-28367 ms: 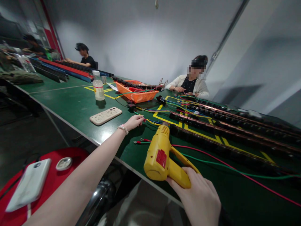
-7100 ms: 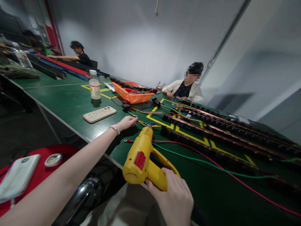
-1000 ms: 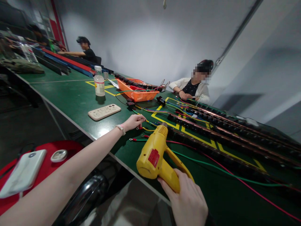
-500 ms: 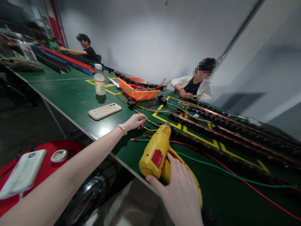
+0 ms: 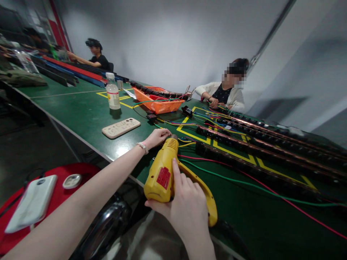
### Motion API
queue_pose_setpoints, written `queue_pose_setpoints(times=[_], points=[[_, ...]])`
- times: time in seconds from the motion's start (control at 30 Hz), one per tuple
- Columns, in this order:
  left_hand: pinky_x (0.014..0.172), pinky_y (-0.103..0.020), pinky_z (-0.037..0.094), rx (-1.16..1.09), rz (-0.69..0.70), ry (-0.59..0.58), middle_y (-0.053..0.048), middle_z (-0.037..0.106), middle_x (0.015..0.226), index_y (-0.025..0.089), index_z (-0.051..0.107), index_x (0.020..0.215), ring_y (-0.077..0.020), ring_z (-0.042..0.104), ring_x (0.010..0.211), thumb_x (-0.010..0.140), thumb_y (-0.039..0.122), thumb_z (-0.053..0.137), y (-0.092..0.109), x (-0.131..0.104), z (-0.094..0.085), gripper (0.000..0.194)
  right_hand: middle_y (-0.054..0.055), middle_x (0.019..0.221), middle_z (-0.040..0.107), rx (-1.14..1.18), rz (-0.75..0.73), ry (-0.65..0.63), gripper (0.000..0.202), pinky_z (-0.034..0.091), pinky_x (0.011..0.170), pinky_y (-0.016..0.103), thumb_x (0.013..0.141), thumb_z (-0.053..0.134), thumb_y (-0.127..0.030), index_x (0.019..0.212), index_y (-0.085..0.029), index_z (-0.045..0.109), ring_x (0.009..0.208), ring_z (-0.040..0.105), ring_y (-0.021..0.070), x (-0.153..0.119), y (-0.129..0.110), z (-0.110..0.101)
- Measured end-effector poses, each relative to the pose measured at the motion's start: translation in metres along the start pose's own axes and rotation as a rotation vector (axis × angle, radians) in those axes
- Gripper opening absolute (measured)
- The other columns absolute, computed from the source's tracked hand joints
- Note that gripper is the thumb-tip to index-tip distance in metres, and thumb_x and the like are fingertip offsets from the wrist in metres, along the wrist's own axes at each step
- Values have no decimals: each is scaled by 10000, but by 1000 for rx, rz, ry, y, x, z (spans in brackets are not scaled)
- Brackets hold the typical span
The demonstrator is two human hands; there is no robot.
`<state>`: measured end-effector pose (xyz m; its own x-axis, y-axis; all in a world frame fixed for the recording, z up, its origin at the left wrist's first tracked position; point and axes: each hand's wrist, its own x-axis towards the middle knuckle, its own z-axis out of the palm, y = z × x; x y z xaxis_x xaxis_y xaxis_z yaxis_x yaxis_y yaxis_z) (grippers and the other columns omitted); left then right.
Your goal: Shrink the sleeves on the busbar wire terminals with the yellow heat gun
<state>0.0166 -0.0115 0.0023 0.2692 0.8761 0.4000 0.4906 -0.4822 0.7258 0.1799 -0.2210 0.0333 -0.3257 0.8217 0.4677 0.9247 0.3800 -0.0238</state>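
My right hand (image 5: 187,195) is wrapped round a yellow heat gun (image 5: 162,173) with a red label, its nozzle pointing away from me. My left hand (image 5: 158,137) is closed in a pinch just beside the nozzle, at the end of the thin wires. The nozzle partly hides what its fingers hold. To the right of the nozzle, yellow wires (image 5: 187,144) run to a long dark bar (image 5: 225,159). A red wire (image 5: 206,159) and a green wire (image 5: 225,177) stretch right across the green table (image 5: 89,108).
A beige phone case (image 5: 121,128), a bottle (image 5: 113,94) and an orange basket (image 5: 159,105) stand beyond my left hand. More bars lie at the right. Two people (image 5: 230,86) (image 5: 97,57) sit across the table. A red stool (image 5: 81,169) holds a white phone (image 5: 34,202).
The heat gun has moved left in my right hand, bringing its nozzle close to my left hand. It now covers the wire ends that showed before. My left hand has barely moved.
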Motion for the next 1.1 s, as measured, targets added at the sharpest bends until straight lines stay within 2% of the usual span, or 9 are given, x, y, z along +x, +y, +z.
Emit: queue_pose_setpoints(times=[0.07, 0.2, 0.4, 0.53, 0.67, 0.87, 0.97, 1.1], points=[[678, -209, 413, 15, 24, 5, -39, 649, 790, 95, 661, 896, -126, 547, 731, 778, 265, 453, -1, 1, -1, 293, 49, 846, 541, 12, -11, -27, 1212, 370, 675, 354, 560, 398, -910, 1463, -132, 183, 759, 536, 193, 1, -4, 1], [661, -211, 401, 3, 22, -15, -34, 636, 770, 87, 657, 905, -131, 522, 725, 723, 270, 472, -4, 2, -2, 317, 46, 840, 531, 21, -17, -35, 1220, 368, 683, 356, 547, 417, -909, 1466, -142, 183, 758, 527, 192, 0, -6, 2], [686, -212, 406, 21, 11, -12, -48, 646, 815, 88, 653, 916, -140, 531, 763, 727, 289, 472, -6, 1, -3, 329, 43, 832, 531, 18, -29, 33, 1213, 379, 680, 349, 564, 401, -903, 1464, -120, 182, 742, 521, 182, -2, -4, 4], [704, -215, 406, 41, 31, -12, -48, 650, 826, 96, 655, 894, -138, 542, 769, 763, 305, 464, -5, 0, -2, 312, 46, 834, 536, 31, -33, 35, 1194, 381, 671, 341, 572, 389, -903, 1454, -118, 214, 740, 522, 176, -2, -2, 3], [680, -218, 415, 40, 66, 22, -54, 643, 803, 103, 657, 887, -128, 539, 718, 832, 354, 426, -6, -1, 0, 345, 49, 836, 547, 36, -15, 21, 1174, 378, 681, 342, 572, 409, -899, 1447, -135, 236, 738, 528, 179, -3, 8, 1], [536, -189, 400, 0, 16, 8, -34, 598, 672, 107, 647, 944, -97, 514, 560, 852, 396, 444, -7, -4, 2, 365, 38, 834, 559, 9, -8, 39, 1079, 347, 681, 327, 642, 407, -863, 1436, -146, 263, 750, 536, 168, -11, 30, -3], [505, -181, 400, -39, -16, -15, -17, 564, 588, 107, 635, 959, -93, 512, 512, 857, 399, 447, -6, -5, 1, 362, 31, 836, 557, -14, 18, 30, 1114, 339, 683, 321, 603, 380, -898, 1433, -162, 276, 736, 523, 160, -18, 39, -6], [493, -180, 401, -60, -25, -21, -20, 571, 579, 106, 629, 954, -95, 519, 502, 856, 406, 455, -5, -5, 1, 361, 37, 866, 563, -54, 66, 63, 1164, 336, 696, 317, 545, 380, -923, 1436, -181, 276, 740, 514, 166, -28, 46, -9]])
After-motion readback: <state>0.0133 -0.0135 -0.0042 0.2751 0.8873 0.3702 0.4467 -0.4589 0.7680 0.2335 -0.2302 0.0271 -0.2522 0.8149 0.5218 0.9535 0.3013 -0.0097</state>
